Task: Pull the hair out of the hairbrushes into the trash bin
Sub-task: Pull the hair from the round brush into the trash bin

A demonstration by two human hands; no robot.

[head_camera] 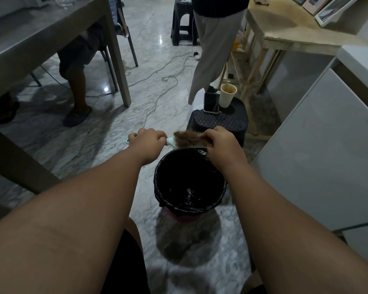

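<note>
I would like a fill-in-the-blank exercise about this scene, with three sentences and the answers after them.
1. The left hand grips the hairbrush by its ____.
2. The fingers of the right hand pinch the brown clump of ____ on the brush.
3. The trash bin below the hands is lined with a ____ bag.

Missing words: handle; hair; black

marble floor point(106, 145), trash bin point(189, 206), black stool point(219, 122)
</note>
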